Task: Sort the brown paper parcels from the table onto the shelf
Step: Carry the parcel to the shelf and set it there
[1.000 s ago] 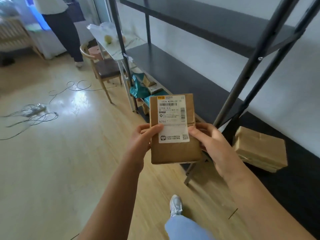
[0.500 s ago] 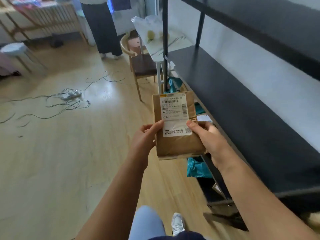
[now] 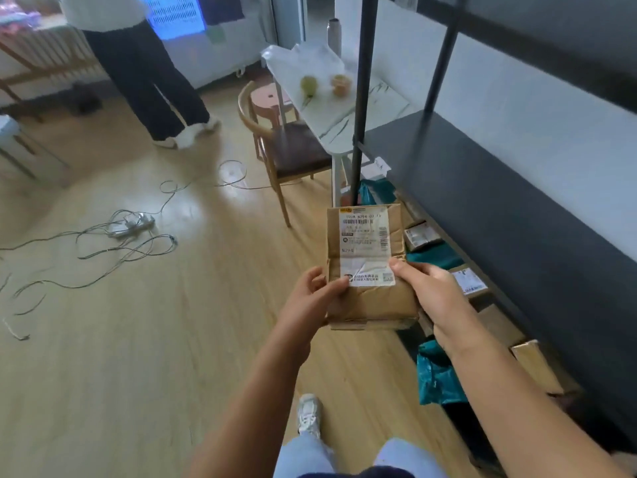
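Observation:
I hold a brown paper parcel [image 3: 370, 298] with a white shipping label in front of me, label facing up. My left hand [image 3: 310, 298] grips its left edge with the thumb on the label. My right hand [image 3: 431, 288] grips its right edge, thumb on top. The dark metal shelf [image 3: 482, 188] runs along the wall to my right, its middle board bare. Under that board, on the lowest level, lie several brown parcels [image 3: 468, 282] and teal bags [image 3: 437, 374].
A black shelf post [image 3: 362, 98] rises just beyond the parcel. A white table [image 3: 337, 108] with two cups and a wooden chair [image 3: 286, 150] stand past it. Cables and a power strip [image 3: 131, 224] lie on the wood floor at left. Another person [image 3: 138, 63] stands at the back.
The view has swung left along the shelf and I have stepped forward. The parcel stays in both hands, now tilted flatter. The shelf's lower level with its parcels has come into sight.

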The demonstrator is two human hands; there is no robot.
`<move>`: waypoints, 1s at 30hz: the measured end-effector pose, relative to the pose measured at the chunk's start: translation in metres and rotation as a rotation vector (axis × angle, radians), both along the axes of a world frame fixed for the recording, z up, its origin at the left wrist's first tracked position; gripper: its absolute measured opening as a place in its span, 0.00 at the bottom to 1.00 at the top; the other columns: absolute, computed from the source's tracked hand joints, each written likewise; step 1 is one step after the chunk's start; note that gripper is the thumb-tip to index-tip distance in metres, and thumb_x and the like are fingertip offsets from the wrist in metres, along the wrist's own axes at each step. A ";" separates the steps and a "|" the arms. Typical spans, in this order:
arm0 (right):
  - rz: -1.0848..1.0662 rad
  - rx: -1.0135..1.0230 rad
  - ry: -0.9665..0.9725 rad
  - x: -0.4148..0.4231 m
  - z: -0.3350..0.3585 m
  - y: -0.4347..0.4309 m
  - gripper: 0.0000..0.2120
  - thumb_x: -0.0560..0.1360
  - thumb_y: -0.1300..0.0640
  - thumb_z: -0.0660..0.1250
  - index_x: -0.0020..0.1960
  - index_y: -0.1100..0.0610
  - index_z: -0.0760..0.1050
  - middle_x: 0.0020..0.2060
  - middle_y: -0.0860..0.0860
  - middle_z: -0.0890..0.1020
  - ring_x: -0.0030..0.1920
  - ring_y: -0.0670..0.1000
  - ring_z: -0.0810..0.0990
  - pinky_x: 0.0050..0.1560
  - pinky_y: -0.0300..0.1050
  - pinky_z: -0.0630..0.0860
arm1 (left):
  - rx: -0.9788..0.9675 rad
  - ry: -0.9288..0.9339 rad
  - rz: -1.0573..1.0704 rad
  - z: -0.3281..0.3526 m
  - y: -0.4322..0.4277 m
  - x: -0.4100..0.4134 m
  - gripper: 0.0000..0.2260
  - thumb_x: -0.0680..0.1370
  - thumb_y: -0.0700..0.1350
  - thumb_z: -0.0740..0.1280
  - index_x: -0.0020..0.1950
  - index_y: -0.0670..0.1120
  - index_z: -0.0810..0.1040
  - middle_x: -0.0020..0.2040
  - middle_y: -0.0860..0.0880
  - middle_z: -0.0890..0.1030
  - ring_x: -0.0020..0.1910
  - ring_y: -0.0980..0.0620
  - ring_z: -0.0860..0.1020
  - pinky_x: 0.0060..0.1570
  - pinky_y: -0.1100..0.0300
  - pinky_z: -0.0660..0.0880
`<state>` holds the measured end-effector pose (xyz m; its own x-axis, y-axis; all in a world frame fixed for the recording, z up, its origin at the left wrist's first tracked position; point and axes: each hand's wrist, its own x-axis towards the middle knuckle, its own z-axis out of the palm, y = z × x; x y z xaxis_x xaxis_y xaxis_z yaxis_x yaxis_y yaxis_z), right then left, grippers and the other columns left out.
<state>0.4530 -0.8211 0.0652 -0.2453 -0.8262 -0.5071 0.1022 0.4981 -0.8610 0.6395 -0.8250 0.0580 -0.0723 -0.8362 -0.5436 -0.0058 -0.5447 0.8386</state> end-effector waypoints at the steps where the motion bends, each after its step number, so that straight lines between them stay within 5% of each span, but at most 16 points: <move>1: -0.031 -0.001 0.001 0.007 0.000 -0.011 0.21 0.74 0.48 0.73 0.62 0.58 0.78 0.49 0.53 0.87 0.47 0.50 0.86 0.37 0.38 0.80 | 0.000 -0.020 -0.006 0.000 -0.017 0.007 0.25 0.76 0.49 0.73 0.71 0.47 0.72 0.64 0.48 0.81 0.57 0.54 0.81 0.54 0.51 0.79; 6: -0.143 0.009 0.005 0.024 -0.005 -0.055 0.25 0.74 0.47 0.73 0.65 0.57 0.73 0.53 0.53 0.85 0.48 0.50 0.85 0.39 0.41 0.78 | 0.029 -0.041 -0.060 -0.001 -0.086 0.023 0.19 0.76 0.47 0.73 0.64 0.42 0.75 0.61 0.43 0.82 0.59 0.47 0.81 0.59 0.48 0.77; 9: -0.215 0.032 0.042 0.021 -0.009 -0.086 0.24 0.75 0.47 0.73 0.65 0.57 0.72 0.55 0.54 0.83 0.51 0.51 0.84 0.43 0.44 0.79 | 0.031 0.006 -0.137 -0.006 -0.123 0.019 0.16 0.78 0.41 0.71 0.64 0.42 0.76 0.57 0.46 0.83 0.49 0.54 0.82 0.50 0.57 0.78; 14: -0.254 0.034 0.072 0.006 -0.015 -0.151 0.19 0.77 0.50 0.70 0.63 0.57 0.73 0.53 0.52 0.83 0.49 0.48 0.82 0.40 0.42 0.76 | -0.024 0.001 -0.306 -0.006 -0.194 -0.003 0.17 0.77 0.37 0.66 0.63 0.52 0.79 0.53 0.51 0.86 0.47 0.56 0.81 0.49 0.62 0.75; 18: -0.300 0.073 0.127 -0.020 -0.021 -0.207 0.19 0.74 0.47 0.72 0.61 0.55 0.75 0.53 0.52 0.84 0.52 0.53 0.83 0.52 0.52 0.81 | -0.035 -0.089 -0.445 0.002 -0.259 -0.035 0.13 0.80 0.42 0.64 0.58 0.61 0.76 0.48 0.53 0.82 0.45 0.56 0.79 0.46 0.61 0.74; 25: -0.287 0.081 0.249 -0.048 -0.018 -0.279 0.17 0.78 0.47 0.67 0.63 0.54 0.78 0.53 0.48 0.84 0.51 0.47 0.81 0.41 0.41 0.75 | 0.009 -0.118 -0.541 -0.002 -0.352 -0.080 0.17 0.80 0.41 0.62 0.68 0.51 0.73 0.47 0.50 0.82 0.44 0.51 0.79 0.49 0.51 0.76; 30: -0.162 0.165 0.298 -0.054 -0.014 -0.298 0.24 0.80 0.44 0.64 0.74 0.47 0.68 0.57 0.45 0.76 0.50 0.47 0.78 0.39 0.42 0.78 | 0.060 -0.187 -0.533 -0.021 -0.394 -0.100 0.17 0.78 0.44 0.66 0.65 0.44 0.70 0.55 0.44 0.79 0.49 0.49 0.78 0.58 0.46 0.79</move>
<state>0.3991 -1.1187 0.0509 -0.5226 -0.6780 -0.5170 -0.0518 0.6305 -0.7745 0.5400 -1.2191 0.0370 -0.3739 -0.6779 -0.6329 -0.4385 -0.4721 0.7647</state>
